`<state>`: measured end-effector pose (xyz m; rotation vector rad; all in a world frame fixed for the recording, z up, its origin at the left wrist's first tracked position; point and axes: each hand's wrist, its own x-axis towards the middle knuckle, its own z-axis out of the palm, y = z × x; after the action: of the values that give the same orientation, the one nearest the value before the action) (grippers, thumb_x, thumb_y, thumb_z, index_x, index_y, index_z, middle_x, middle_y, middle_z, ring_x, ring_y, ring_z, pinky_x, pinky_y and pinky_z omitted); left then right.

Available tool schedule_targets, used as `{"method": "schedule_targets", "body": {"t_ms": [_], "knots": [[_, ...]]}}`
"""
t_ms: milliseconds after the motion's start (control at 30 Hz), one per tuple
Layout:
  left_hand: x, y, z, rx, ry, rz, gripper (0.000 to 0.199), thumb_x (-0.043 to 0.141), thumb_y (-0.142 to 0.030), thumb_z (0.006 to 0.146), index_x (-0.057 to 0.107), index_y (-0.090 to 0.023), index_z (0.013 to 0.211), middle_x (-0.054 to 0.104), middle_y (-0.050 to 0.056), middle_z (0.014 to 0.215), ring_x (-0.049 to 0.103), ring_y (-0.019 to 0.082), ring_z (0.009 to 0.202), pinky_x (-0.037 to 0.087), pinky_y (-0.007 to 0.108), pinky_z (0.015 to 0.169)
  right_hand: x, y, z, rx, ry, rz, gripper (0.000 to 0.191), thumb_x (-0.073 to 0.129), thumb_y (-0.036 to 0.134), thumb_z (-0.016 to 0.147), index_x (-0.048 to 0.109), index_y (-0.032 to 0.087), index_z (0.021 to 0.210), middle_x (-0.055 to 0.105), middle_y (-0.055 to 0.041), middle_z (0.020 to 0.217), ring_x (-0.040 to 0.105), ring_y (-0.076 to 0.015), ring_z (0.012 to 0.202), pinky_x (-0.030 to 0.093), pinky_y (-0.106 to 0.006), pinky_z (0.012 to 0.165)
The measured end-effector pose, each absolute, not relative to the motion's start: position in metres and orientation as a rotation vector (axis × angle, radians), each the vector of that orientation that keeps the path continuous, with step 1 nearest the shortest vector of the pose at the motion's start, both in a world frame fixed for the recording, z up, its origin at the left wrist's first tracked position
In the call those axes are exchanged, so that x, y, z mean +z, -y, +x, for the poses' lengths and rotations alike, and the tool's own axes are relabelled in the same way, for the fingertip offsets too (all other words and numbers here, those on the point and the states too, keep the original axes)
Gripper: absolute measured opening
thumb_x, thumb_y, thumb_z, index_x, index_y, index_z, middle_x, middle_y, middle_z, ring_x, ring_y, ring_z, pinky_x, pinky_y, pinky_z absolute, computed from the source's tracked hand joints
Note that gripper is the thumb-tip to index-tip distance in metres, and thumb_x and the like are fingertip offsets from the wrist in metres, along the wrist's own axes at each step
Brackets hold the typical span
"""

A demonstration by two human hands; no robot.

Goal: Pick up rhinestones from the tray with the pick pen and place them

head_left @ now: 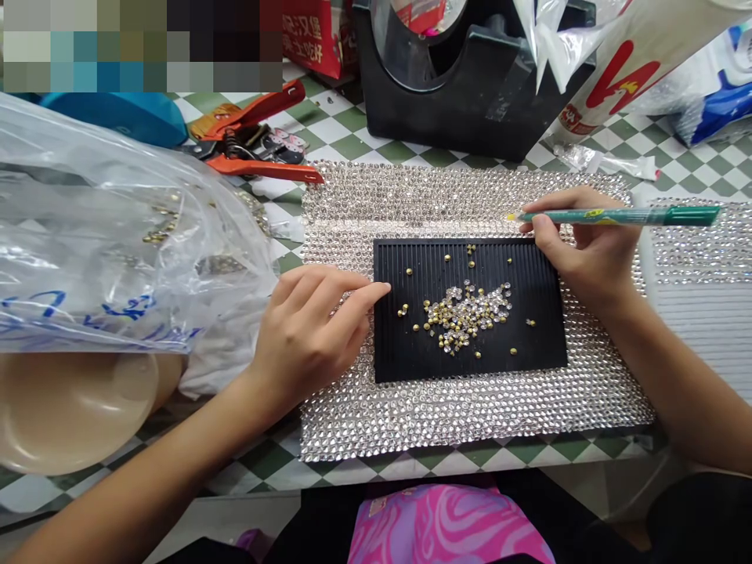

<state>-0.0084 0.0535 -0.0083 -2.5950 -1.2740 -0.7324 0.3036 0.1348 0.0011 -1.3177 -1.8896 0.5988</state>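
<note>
A black ribbed rubber tray lies on a sheet of silver rhinestone mesh. Scattered in the middle of the tray is a loose heap of clear and gold-backed rhinestones. My left hand rests on the mesh, its index fingertip at the tray's left edge, holding nothing. My right hand sits above the tray's upper right corner, gripping a green pen-shaped pick-up tool with a yellow tip.
A clear plastic bag of gold studs lies at the left, above a beige plate. Red-handled pliers and a black tape dispenser stand at the back. A second rhinestone sheet lies at the right, on a green-checkered tablecloth.
</note>
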Motion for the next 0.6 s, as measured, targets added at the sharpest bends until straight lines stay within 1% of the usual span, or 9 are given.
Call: {"method": "schedule_targets", "body": {"t_ms": [100,233,433,500,600], "knots": [[-0.008,-0.053,-0.008,-0.729,1.274,-2.601,0.033,0.056,-0.005,0.085,0.061,-0.023,0.112,0.07,0.003,0.095,0.064,0.021,0.087,0.054,0.038,0.081,0.001,-0.135,0.305,0.594,1.889,-1.34,0.007,0.064,0.025,0.091,0.069,0.029,0.089,0.069,-0.0022,0.089,0.066,-0.018,0.074,0.052,-0.036,0.065],[-0.009,-0.054,-0.007,-0.728,1.254,-2.607,0.03,0.057,-0.004,0.085,0.062,-0.018,0.111,0.07,0.006,0.095,0.064,0.022,0.088,0.053,0.039,0.082,0.0,-0.137,0.306,0.59,1.897,-1.351,0.007,0.064,0.024,0.09,0.07,0.027,0.089,0.071,-0.0025,0.088,0.067,-0.0183,0.075,0.052,-0.036,0.066],[-0.009,-0.056,-0.007,-0.752,1.202,-2.584,0.026,0.059,-0.003,0.084,0.064,-0.016,0.107,0.069,0.006,0.091,0.064,0.022,0.084,0.052,0.037,0.08,0.002,-0.134,0.303,0.548,1.844,-1.233,0.008,0.065,0.017,0.086,0.071,0.023,0.088,0.071,0.0004,0.078,0.066,-0.0139,0.068,0.05,-0.03,0.062],[-0.008,-0.056,-0.007,-0.752,1.201,-2.578,0.026,0.058,-0.003,0.085,0.064,-0.016,0.107,0.069,0.006,0.091,0.063,0.022,0.084,0.052,0.037,0.08,0.007,-0.129,0.301,0.598,1.859,-1.159,0.009,0.065,0.016,0.086,0.072,0.022,0.089,0.071,0.001,0.078,0.066,-0.0124,0.068,0.051,-0.028,0.061],[-0.008,-0.056,-0.006,-0.744,1.204,-2.582,0.025,0.058,-0.003,0.086,0.064,-0.016,0.106,0.069,0.006,0.091,0.063,0.022,0.084,0.052,0.038,0.08,0.014,-0.118,0.299,0.768,2.013,-1.019,0.011,0.065,0.014,0.086,0.072,0.022,0.091,0.073,0.0012,0.08,0.067,-0.0105,0.068,0.052,-0.025,0.06]]}}
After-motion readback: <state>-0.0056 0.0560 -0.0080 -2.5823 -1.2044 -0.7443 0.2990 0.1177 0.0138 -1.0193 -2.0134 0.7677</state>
